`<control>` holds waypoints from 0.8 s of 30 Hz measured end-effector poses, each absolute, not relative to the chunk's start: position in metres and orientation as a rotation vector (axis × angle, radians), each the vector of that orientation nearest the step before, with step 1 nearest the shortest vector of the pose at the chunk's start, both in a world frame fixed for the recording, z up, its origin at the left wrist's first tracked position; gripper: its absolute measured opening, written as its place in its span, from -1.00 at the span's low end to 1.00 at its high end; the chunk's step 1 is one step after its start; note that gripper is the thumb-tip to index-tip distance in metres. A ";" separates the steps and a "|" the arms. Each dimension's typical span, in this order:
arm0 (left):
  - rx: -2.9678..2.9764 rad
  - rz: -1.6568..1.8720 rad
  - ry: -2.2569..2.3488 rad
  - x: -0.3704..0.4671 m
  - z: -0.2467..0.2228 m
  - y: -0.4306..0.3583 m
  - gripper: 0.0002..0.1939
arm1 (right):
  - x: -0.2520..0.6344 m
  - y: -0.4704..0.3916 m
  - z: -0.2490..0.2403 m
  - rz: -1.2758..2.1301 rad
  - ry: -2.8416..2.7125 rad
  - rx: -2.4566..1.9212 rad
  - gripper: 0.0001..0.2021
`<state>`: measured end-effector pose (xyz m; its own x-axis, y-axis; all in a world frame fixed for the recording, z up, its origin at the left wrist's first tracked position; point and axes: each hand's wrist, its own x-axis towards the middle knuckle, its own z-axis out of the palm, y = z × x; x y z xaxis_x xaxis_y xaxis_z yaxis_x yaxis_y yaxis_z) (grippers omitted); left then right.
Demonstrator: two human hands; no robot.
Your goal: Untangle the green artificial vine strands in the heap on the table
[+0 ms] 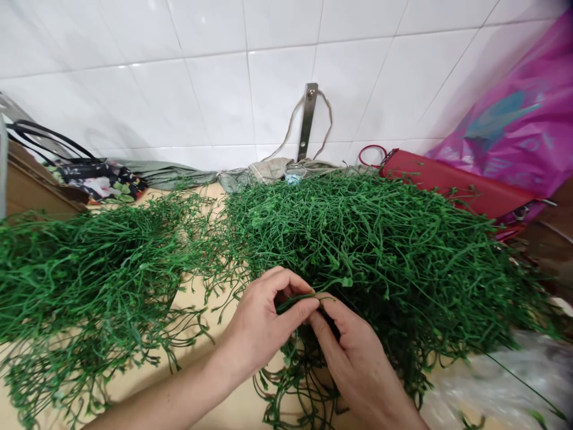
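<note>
My left hand [264, 316] and my right hand [356, 346] meet at the front edge of a large heap of thin green stems [358, 227], which look like artificial plant stems. Between the thumb and forefinger of the left hand is a green stem [329, 298], its end showing by the fingertips. The right thumb and forefinger pinch at the same spot, touching the left fingertips; what lies between them is mostly hidden. Curled loose stems [290, 397] hang or lie just below the hands. A second pile of green stems [111, 257] spreads over the left side of the table.
White tiles cover the wall behind, with a metal bracket [308, 122] and cord fixed to it. A floral bag [98, 179] and a cardboard box [38, 182] stand at left. To the right are a red bag [461, 185], a magenta plastic bag [514, 119] and clear plastic [505, 382].
</note>
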<state>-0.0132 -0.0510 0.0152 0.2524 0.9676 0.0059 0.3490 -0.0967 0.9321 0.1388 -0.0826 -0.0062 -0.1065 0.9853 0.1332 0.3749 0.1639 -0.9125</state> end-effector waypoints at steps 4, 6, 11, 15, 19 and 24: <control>1.741 0.885 1.209 -0.016 0.018 -0.051 -0.97 | 0.139 -0.085 -0.020 0.828 -1.749 -1.344 -0.75; 1.796 0.893 1.194 -0.017 0.020 -0.052 -0.94 | 0.140 -0.085 -0.025 0.783 -1.810 -1.332 -0.74; 1.973 0.902 1.206 -0.018 0.021 -0.053 -0.88 | 0.137 -0.084 -0.024 0.693 -1.867 -1.373 -0.70; 2.018 0.803 1.271 -0.017 0.020 -0.053 -0.84 | 0.136 -0.084 -0.021 0.735 -1.876 -1.408 -0.68; 1.910 0.694 1.313 -0.017 0.019 -0.050 -0.85 | 0.135 -0.086 -0.023 0.565 -1.951 -1.413 -0.70; 1.534 0.684 1.151 -0.020 0.017 -0.043 -0.94 | 0.133 -0.087 -0.022 0.378 -2.015 -1.337 -0.73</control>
